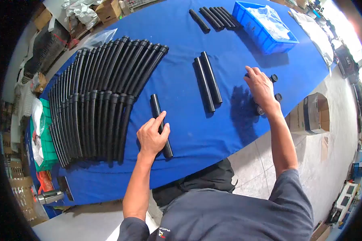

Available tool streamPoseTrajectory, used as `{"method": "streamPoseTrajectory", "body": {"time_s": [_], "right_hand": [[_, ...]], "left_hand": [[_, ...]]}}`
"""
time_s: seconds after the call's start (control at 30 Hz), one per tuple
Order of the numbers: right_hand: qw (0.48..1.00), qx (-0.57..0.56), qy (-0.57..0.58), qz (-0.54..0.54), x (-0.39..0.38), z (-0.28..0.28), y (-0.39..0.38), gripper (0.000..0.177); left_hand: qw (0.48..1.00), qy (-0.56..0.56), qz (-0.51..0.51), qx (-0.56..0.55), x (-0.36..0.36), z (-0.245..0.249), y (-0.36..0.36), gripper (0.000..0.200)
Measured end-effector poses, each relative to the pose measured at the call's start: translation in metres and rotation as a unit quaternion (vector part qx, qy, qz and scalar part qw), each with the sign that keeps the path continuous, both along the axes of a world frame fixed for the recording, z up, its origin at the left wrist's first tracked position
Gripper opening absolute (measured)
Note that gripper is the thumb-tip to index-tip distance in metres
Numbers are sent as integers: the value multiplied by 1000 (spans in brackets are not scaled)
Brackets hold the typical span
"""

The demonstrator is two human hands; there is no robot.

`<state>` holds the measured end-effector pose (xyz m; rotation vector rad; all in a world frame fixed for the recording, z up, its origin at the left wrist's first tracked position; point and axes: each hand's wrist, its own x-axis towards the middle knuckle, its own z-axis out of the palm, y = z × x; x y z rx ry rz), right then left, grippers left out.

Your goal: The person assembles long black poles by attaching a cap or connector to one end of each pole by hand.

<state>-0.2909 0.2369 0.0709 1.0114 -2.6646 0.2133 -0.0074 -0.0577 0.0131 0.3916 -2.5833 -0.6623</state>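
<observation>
My left hand (152, 136) is closed around a black tube (155, 105) that lies on the blue cloth, thumb and fingers at its middle. Over at the right edge of the table, my right hand (261, 89) is curled with its fingertips together; a dark bit shows at them, too small to make out. Close beside that hand are small black round caps: one cap (274, 78) above, another cap (278, 97) to the right and a third cap (260, 110) below the wrist. Two bare black tubes (208, 82) lie side by side between my hands.
Rows of black tubes with collared ends (96, 96) cover the left of the blue-clothed table (181, 132). At the far side lie several more tubes (215, 18) beside a blue crate (265, 32) holding clear plastic. A green crate (47, 132) sits left; a cardboard box (309, 114) stands on the floor.
</observation>
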Motion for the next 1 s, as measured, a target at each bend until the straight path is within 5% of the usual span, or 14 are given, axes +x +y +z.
{"method": "streamPoseTrajectory", "body": {"time_s": [0.17,0.3,0.43,0.5,0.57,0.63,0.7,0.77,0.83,1.0], "right_hand": [[986,-121,-103,53,85,22,-17,29],[983,-96,-153,34,96,-38,-11,29],[980,-114,-161,32,98,-45,-8,49],[979,-108,-173,17,104,-28,-10,75],[984,-113,-130,-53,116,-8,-13,82],[974,-193,-119,-14,133,7,-15,84],[939,-267,-206,73,157,3,-22,71],[831,-343,-421,121,189,-7,-34,60],[784,-365,-478,150,213,-34,-50,55],[777,-335,-497,193,230,-48,-68,61]], "left_hand": [[1000,9,-9,-5,0,2,1,40],[1000,8,0,-2,0,1,0,38],[1000,4,9,-10,0,5,3,37],[1000,12,1,-16,1,1,0,37],[1000,16,5,-13,2,0,1,37],[1000,12,13,2,2,3,2,35],[1000,-7,16,3,3,1,2,32],[999,27,17,-19,1,-2,3,27],[1000,23,11,-13,2,-2,1,22],[996,-33,61,60,23,40,24,25]]}}
